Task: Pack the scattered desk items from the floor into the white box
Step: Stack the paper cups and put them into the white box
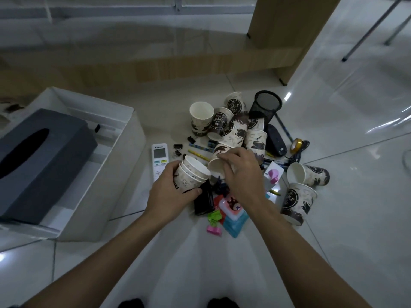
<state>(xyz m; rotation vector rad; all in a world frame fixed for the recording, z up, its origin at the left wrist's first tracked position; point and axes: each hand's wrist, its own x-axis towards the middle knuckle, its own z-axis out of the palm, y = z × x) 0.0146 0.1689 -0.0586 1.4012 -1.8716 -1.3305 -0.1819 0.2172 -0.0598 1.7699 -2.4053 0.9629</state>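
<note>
Packing at an early stage. The white box (120, 165) holds only a grey tissue box (44, 156). To the right of the box, the remote control (159, 156), mesh pen holder (265, 105), clips, pens and most loose cups remain on the floor. Your left hand (171, 192) is curled around the nested paper cups (192, 174) just right of the box, with their long axis tilted and mouths up and away from it. Your right hand (240, 172) clasps a single paper cup (216, 166) beside the stack, tipped over, mouth toward the box.
</note>
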